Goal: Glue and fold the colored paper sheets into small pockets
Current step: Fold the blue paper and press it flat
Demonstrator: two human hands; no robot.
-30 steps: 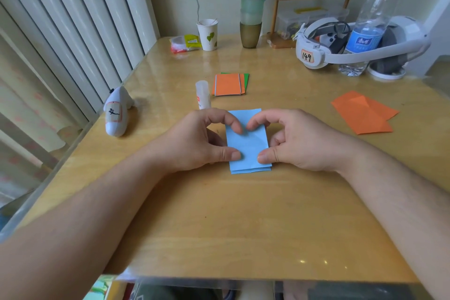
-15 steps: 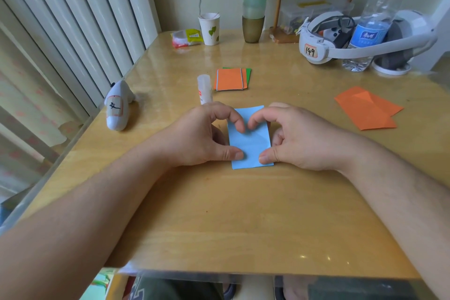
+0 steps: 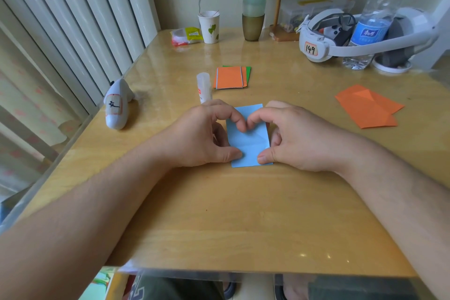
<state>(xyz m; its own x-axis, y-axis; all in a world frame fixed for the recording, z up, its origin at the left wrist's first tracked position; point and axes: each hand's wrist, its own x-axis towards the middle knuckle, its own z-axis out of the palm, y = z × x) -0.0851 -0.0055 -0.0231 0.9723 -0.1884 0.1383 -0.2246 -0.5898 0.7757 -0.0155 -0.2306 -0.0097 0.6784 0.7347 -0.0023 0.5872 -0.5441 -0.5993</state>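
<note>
A: Where's the piece being worked on?

B: The folded blue paper lies flat on the wooden surface, right in front of the person, between the two hands

A: And how are the hands on it?

B: The left hand has its fingers curled, index fingertip pushing down near the top middle of the sheet and thumb pinning the lower left corner. The right hand mirrors that: bent index finger beside the other one, thumb on the lower right corner. Neither lifts the sheet; both bear down on it with fingertips

A: Why that arrangement?

B: My guess is they are setting a glued flap or sharpening a crease. Thumbs at the near corners keep the layers from sliding, while the index tips press where the flaps meet

A: The glue?

B: The glue stick stands upright just beyond the left hand, capped as far as I can tell, close enough to reach again

A: Other sheets?

B: A small stack topped by an orange pocket, with green showing underneath, sits farther back, probably the finished pile. A creased orange sheet lies well off to the right, likely waiting its turn

A: Risk?

B: If the glue is still wet, easing off too soon could let the flap spring up
</note>
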